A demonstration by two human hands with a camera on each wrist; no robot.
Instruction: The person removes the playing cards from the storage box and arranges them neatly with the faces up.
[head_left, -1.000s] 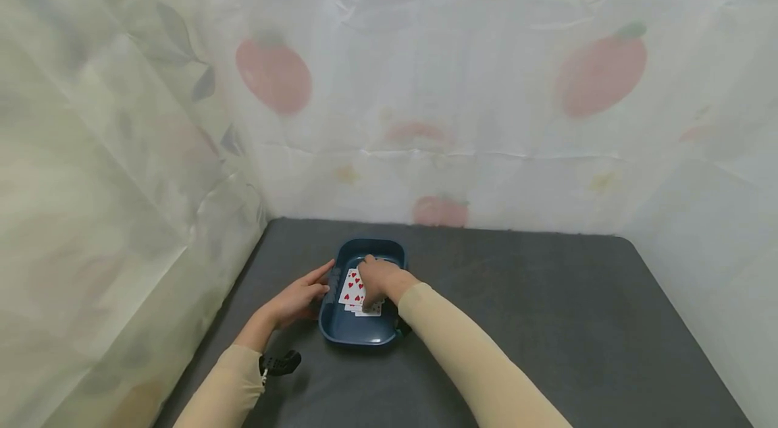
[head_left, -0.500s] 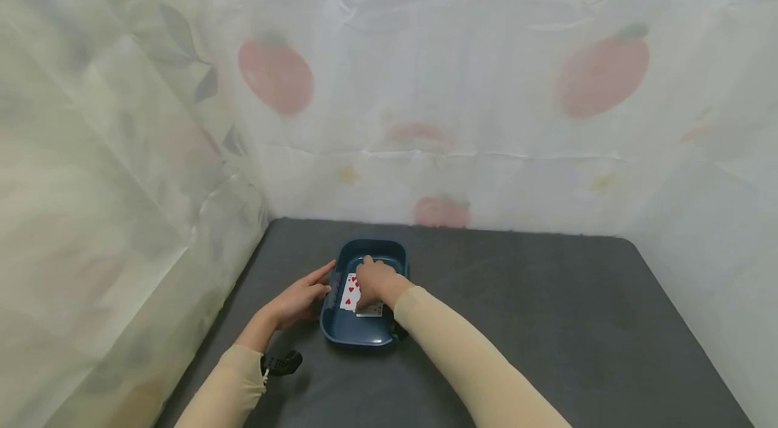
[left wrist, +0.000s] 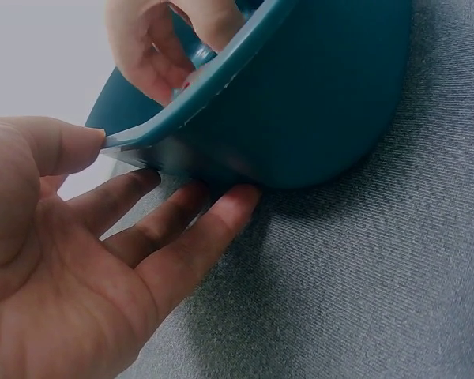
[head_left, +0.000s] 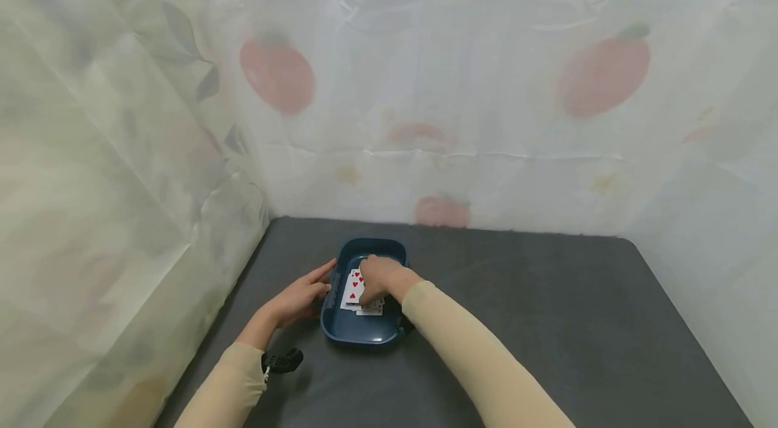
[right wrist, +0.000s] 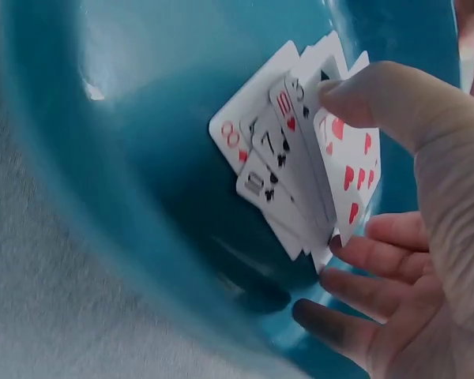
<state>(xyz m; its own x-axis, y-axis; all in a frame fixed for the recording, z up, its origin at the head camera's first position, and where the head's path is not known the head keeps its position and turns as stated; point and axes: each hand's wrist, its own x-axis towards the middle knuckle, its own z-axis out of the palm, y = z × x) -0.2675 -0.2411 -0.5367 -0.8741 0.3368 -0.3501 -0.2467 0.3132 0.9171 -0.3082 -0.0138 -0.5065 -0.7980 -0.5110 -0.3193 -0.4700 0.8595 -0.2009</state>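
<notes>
A deep blue plastic tray [head_left: 358,332] stands on the table, several playing cards [right wrist: 261,189] loosely stacked inside. My left hand [head_left: 298,300] holds the tray's left side: in the left wrist view the thumb touches the rim, and the fingers lie against the outer wall [left wrist: 316,103]. Inside the tray, my right hand [head_left: 383,277] holds a red hearts card [right wrist: 355,170] between thumb and fingertips. That card stands tilted at the side of the stack. Beneath it spread other cards, among them a red eight [right wrist: 229,136] and a black ten [right wrist: 257,184].
A dark grey cloth [head_left: 535,320] covers the table under the tray. Pale curtains [head_left: 516,77] printed with fruit hang behind and at both sides. A black wrist device [head_left: 283,362] sits at the left sleeve.
Over the stack, my right hand has shifted slightly back and forth, and the visible part of the hearts card has changed. My left hand and the tray stay almost where they were.
</notes>
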